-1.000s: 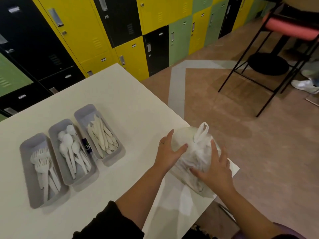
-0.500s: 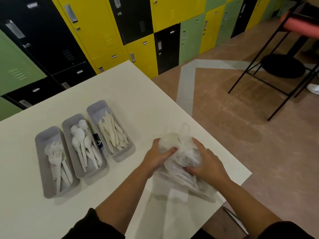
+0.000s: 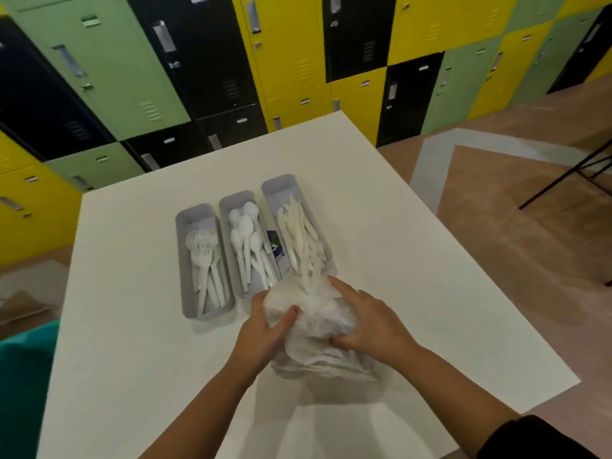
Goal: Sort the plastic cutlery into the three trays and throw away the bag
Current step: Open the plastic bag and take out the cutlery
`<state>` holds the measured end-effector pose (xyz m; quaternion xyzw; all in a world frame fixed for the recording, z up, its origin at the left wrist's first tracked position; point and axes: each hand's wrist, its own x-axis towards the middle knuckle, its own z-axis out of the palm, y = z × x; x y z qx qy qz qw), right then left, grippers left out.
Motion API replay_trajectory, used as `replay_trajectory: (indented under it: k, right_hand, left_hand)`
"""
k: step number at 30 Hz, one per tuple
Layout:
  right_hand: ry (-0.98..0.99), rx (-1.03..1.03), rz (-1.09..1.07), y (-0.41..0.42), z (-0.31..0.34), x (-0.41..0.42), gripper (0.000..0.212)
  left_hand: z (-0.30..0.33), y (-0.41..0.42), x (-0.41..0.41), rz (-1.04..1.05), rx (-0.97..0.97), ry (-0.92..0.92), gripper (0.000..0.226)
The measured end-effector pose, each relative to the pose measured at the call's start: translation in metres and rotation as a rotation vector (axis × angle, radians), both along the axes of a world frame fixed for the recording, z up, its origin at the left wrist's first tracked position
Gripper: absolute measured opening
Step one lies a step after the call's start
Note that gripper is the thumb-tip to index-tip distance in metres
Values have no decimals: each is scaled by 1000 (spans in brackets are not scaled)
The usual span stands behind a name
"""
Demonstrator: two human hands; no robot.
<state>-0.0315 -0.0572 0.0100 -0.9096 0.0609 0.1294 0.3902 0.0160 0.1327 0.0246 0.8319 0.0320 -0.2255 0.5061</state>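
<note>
A crumpled clear plastic bag (image 3: pixel 318 329) lies on the white table (image 3: pixel 414 260), just in front of the trays. My left hand (image 3: pixel 261 329) grips its left side with the thumb pressed into the plastic. My right hand (image 3: pixel 371 319) curls round its right side. Three grey trays stand side by side: the left tray (image 3: pixel 185 260) holds white forks, the middle tray (image 3: pixel 228 207) holds white spoons, the right tray (image 3: pixel 291 187) holds white knives. The bag covers the near end of the right tray.
A small dark label (image 3: pixel 275 243) sits between the middle and right trays. Yellow, green and black lockers (image 3: pixel 298 61) line the wall behind the table. A black metal frame (image 3: pixel 569 173) stands on the floor at right. A teal object (image 3: pixel 23 376) is at the lower left.
Both hands have gathered the bag tighter and brought it from the table's right edge to just in front of the trays. The view has swung left.
</note>
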Motion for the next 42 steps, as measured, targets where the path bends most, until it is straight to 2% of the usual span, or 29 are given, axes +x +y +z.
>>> replay_trajectory:
  k: [11,16,18,20,22,24,28,30,32,34,38,42]
  right_hand:
    - [18,-118,313,76,-3,17,97]
    - [18,-196,394,91,-9,17,95]
    - [-6,-240,418,91,-5,15,94]
    - [-63,-244,406,92,3,14,90]
    - [-159,-195,370,95,8,13,67]
    - [-201,-183,371,100,10,12,41]
    - [-217,-156,364,106,6,9,16]
    - [-240,-144,351,104,4,9,10]
    - [-254,-96,309,99,3,8,8]
    - [-291,-39,232,88,3,8,11]
    - [-360,-48,44,58,-3,8,20]
    - [-305,-135,-58,46,-13,10,25]
  left_hand:
    - [-13,85,-45,238,43,16,46]
    - [-24,111,-53,148,111,118,63]
    - [-27,118,-51,88,221,18,77]
    - [-25,120,-48,80,360,-200,69]
    - [-19,116,-45,6,396,-453,52]
    - [-18,110,-42,-150,407,-602,37]
    - [-25,98,-36,-355,482,-654,13]
    - [-22,95,-35,-376,524,-699,21]
    - [-22,99,-32,-316,495,-688,30]
    - [-25,112,-30,-203,435,-659,30]
    - [-29,143,-33,5,383,-493,38]
    - [-37,153,-41,-12,427,-371,37]
